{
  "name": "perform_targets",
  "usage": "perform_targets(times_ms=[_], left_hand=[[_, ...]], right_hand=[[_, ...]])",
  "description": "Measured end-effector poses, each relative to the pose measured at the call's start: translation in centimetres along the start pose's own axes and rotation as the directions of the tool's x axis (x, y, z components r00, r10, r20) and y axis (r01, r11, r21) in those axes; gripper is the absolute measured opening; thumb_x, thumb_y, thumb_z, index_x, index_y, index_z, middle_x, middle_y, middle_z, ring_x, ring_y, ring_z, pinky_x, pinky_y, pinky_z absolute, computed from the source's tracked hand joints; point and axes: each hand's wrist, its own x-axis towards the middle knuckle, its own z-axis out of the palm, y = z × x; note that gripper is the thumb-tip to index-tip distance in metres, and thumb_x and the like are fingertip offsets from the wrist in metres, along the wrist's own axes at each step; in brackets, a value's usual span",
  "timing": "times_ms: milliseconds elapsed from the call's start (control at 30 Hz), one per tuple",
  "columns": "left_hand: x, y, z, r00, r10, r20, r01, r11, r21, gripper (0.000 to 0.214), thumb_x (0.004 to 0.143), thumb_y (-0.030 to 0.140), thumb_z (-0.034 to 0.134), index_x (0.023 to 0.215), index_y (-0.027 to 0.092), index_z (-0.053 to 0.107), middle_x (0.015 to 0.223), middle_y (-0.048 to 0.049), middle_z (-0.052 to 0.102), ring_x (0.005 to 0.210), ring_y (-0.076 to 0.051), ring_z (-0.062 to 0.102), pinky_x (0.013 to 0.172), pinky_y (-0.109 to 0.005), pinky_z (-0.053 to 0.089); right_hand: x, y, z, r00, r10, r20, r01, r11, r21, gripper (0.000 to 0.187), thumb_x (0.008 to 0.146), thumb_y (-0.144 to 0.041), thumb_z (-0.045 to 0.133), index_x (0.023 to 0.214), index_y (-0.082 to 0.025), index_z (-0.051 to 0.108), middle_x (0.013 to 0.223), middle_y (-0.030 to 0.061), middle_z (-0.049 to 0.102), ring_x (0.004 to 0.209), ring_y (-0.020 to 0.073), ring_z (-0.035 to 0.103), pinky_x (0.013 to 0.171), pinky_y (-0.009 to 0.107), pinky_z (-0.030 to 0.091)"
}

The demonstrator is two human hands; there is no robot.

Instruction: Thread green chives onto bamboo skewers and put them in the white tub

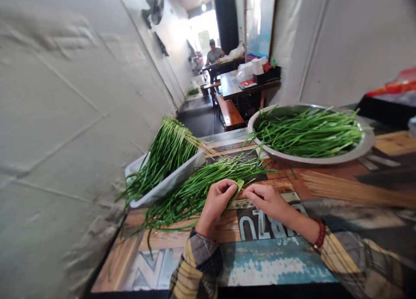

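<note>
My left hand (218, 200) is closed around a small folded bunch of green chives (238, 187) above the painted wooden table (269, 260). My right hand (264, 198) pinches the same bunch from the right, fingertips close to the left hand's. A loose pile of chives (195, 188) lies on the table just beyond my left hand. More chives threaded on thin sticks fill a white tray (169, 184) at the left. A wide metal basin (365, 146) at the back right holds a heap of chives (308, 132).
A bundle of bamboo skewers (354, 190) lies on the table at the right. A wall runs close along the left. Further back stand benches and tables (234, 89) with boxes, and a person (213, 54) sits at the far end.
</note>
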Motion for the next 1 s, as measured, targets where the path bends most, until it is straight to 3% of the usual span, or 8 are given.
perform_targets(times_ms=[100,233,500,767,900,1000], left_hand=[[0.1,0.3,0.2,0.997,-0.04,0.071,0.038,0.999,0.028,0.033,0.08,0.046,0.063,0.078,0.014,0.067,0.076,-0.0026,0.066,0.07,-0.014,0.056,0.068,-0.024,0.045],[0.2,0.7,0.6,0.984,-0.054,0.171,0.035,0.993,0.115,0.043,0.086,0.05,0.054,0.066,0.014,0.063,0.064,-0.0013,0.06,0.063,-0.013,0.052,0.064,-0.023,0.042],[0.2,-0.4,0.9,0.987,-0.034,0.156,0.008,0.987,0.162,0.043,0.087,0.046,0.055,0.06,0.013,0.058,0.057,0.0013,0.052,0.056,-0.01,0.044,0.057,-0.022,0.035],[0.2,-0.1,1.1,0.987,-0.011,0.159,-0.019,0.982,0.187,0.041,0.088,0.043,0.055,0.06,0.012,0.058,0.056,0.0021,0.051,0.054,-0.009,0.044,0.056,-0.021,0.034],[0.0,0.0,1.4,0.985,0.003,0.172,-0.045,0.97,0.241,0.039,0.086,0.042,0.057,0.062,0.012,0.062,0.057,0.0007,0.055,0.057,-0.01,0.047,0.057,-0.021,0.036],[-0.1,0.0,1.6,0.985,-0.001,0.17,-0.04,0.971,0.236,0.029,0.083,0.038,0.061,0.073,0.011,0.067,0.068,-0.0022,0.064,0.063,-0.012,0.053,0.061,-0.021,0.042]], right_hand=[[0.3,-0.1,0.1,0.997,-0.054,-0.055,0.052,0.998,-0.046,0.025,0.09,-0.029,0.052,0.075,-0.018,0.069,0.065,0.0005,0.066,0.061,0.014,0.058,0.058,0.026,0.042],[0.3,-0.1,-0.1,0.997,-0.075,-0.031,0.073,0.996,-0.041,0.024,0.09,-0.022,0.05,0.078,-0.018,0.07,0.076,0.0027,0.071,0.07,0.0155,0.062,0.067,0.028,0.044],[0.0,0.5,0.1,0.998,-0.046,-0.036,0.041,0.99,-0.138,0.024,0.091,-0.021,0.05,0.074,-0.016,0.066,0.066,0.0015,0.064,0.063,0.0133,0.055,0.061,0.025,0.037],[0.4,0.1,-0.2,1.0,0.001,-0.03,-0.003,0.998,-0.069,0.024,0.089,-0.023,0.051,0.068,-0.016,0.062,0.061,-0.0006,0.059,0.059,0.012,0.052,0.058,0.024,0.035],[0.5,0.0,-0.3,0.992,0.08,-0.096,-0.074,0.995,0.063,0.018,0.088,-0.033,0.054,0.083,-0.017,0.059,0.061,-0.0028,0.057,0.054,0.0109,0.05,0.052,0.022,0.037],[0.5,0.2,0.0,0.989,0.139,-0.045,-0.131,0.981,0.142,0.018,0.086,-0.035,0.056,0.088,-0.017,0.057,0.06,-0.0044,0.056,0.047,0.0098,0.051,0.046,0.021,0.037]])
